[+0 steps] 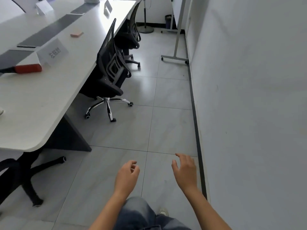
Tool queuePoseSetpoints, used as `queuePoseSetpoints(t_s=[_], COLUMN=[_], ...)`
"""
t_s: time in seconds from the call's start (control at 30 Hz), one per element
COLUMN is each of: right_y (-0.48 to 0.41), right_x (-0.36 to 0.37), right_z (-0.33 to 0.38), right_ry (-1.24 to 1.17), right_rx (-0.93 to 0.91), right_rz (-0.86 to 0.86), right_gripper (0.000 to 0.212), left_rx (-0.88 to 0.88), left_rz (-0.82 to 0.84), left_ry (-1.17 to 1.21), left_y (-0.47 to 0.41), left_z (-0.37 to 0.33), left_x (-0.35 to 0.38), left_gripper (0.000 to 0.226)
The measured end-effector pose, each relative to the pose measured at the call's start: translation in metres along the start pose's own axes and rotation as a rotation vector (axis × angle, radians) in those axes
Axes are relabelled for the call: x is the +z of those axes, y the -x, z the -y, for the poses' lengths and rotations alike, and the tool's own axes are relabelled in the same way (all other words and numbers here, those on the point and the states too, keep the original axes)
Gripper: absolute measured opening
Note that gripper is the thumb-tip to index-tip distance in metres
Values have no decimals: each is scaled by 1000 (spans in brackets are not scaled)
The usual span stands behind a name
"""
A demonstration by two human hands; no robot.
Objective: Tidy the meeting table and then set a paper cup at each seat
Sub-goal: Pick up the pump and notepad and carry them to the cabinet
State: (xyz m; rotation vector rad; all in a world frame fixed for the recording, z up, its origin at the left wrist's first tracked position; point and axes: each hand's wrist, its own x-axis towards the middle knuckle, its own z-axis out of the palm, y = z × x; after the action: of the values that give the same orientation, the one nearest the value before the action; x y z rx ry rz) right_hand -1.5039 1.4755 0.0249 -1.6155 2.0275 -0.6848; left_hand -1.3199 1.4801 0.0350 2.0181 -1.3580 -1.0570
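The long white meeting table (49, 97) fills the left of the view. On it lie a red-handled brush (28, 68), a clear name card (53, 51), a small pink block (76, 34) and two more name cards (44, 8) (108, 5) farther back. My left hand (127, 175) hangs over the grey floor, fingers loosely curled and holding nothing. My right hand (185, 171) is beside it, fingers spread and empty. Both hands are well to the right of the table. No paper cup is in view.
Two black mesh office chairs (109, 63) (132, 30) are pushed to the table's right side; another chair base (28, 176) shows at lower left. A whiteboard stand (177, 40) on wheels, a floor stand (145, 29) and a dark bin (168, 20) are ahead. A white wall (249, 97) runs along the right.
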Motion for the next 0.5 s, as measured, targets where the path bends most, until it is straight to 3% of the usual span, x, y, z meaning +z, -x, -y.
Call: queuePoseSetpoints(t_s=[0.13, 0.5], right_y=[-40, -243], right_x=[11, 20], right_z=[-6, 28], right_ry=[28, 98], right_rx=[-74, -221], right_rz=[149, 199], right_gripper=[33, 33], left_rx=[-110, -159], left_rz=[-108, -254], left_ry=[42, 183], left_y=[-32, -215], left_z=[-10, -80], left_x=[0, -3], left_gripper=[28, 27])
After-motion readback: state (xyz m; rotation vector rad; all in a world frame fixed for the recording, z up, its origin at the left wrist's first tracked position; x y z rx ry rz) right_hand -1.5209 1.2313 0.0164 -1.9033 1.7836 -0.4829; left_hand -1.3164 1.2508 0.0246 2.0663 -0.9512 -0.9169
